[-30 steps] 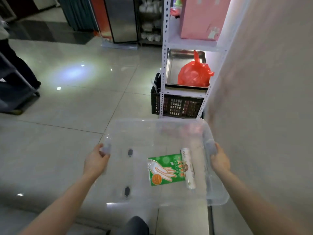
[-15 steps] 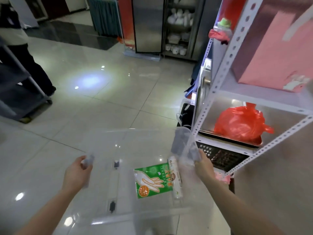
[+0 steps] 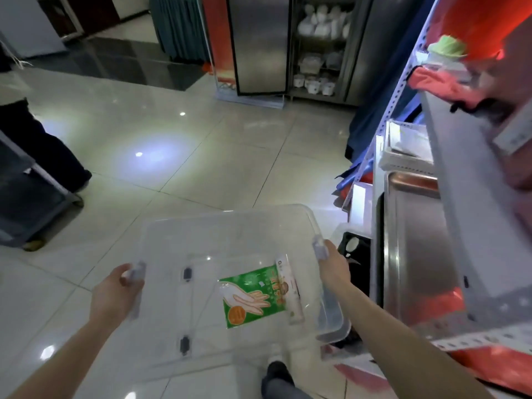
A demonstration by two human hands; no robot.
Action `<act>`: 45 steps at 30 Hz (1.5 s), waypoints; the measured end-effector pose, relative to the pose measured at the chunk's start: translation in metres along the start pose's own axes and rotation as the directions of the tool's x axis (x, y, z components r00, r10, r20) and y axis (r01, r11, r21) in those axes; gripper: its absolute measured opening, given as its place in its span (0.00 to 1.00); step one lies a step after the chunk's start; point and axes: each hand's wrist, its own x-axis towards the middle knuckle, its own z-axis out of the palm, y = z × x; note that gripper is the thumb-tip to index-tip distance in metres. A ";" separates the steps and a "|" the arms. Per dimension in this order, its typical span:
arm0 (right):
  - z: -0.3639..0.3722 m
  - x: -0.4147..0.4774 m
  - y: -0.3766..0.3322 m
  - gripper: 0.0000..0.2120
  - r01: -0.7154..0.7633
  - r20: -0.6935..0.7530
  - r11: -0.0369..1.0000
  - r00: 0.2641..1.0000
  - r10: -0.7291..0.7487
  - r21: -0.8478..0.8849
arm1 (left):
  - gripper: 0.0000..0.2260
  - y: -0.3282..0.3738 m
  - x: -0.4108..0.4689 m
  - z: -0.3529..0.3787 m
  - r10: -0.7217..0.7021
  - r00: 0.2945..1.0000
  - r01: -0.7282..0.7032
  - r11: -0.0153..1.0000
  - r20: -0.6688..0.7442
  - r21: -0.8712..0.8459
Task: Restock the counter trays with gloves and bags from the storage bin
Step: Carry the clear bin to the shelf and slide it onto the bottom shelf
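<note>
Hands are clamping the clear storage bin (image 3: 230,216) at its two opposite sides. The left hand (image 3: 115,292) is curling its fingers over the grey latch on the left rim, and the right hand (image 3: 331,266) is grasping the matching latch on the right rim. Both arms are reaching forward and carrying the bin in the air above the tiled floor (image 3: 201,156).

Inside, toward the right wall, a green glove packet (image 3: 253,298) printed with a pale hand is lying flat on the base. A white roll of bags (image 3: 291,292) is lying along the packet's right edge, touching it. Two small black fittings (image 3: 187,274) are showing through the clear base to the left of the packet.

Just to the right of the bin, a white slotted shelf rack (image 3: 478,254) is standing with a steel tray (image 3: 417,240) on one level, and a black crate (image 3: 357,254) is sitting low beside the right hand. The person's dark shoe (image 3: 276,370) is showing under the near rim. At the far left another person's dark trouser legs (image 3: 37,145) are standing beside a cart, and a steel cabinet holding white crockery (image 3: 316,53) is lining the back.
</note>
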 end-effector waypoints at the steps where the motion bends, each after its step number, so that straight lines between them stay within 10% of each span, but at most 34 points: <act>1: -0.001 0.022 -0.011 0.17 0.003 0.004 1.000 1.000 -0.003 -0.006 | 0.18 0.016 0.022 0.001 0.016 1.000 -0.016 1.000 -0.004 0.007; 17: 0.003 0.292 -0.115 0.21 -0.294 -0.170 0.904 0.918 0.357 0.311 | 0.20 0.269 0.422 0.113 0.331 0.906 -0.338 0.941 0.265 -0.020; 28: -0.001 0.386 -0.098 0.19 -0.489 -0.280 0.662 0.642 0.714 0.568 | 0.22 0.514 0.572 0.248 0.616 0.545 -0.673 0.726 0.569 -0.142; 38: -0.009 0.430 -0.080 0.20 -0.590 -0.150 0.352 0.363 0.920 0.727 | 0.20 0.674 0.589 0.364 0.571 0.281 -0.784 0.600 0.771 -0.158; 45: 0.013 0.432 -0.100 0.25 -0.508 -0.088 0.156 0.157 0.984 0.847 | 0.20 0.759 0.575 0.448 0.570 0.009 -0.932 0.303 0.821 -0.200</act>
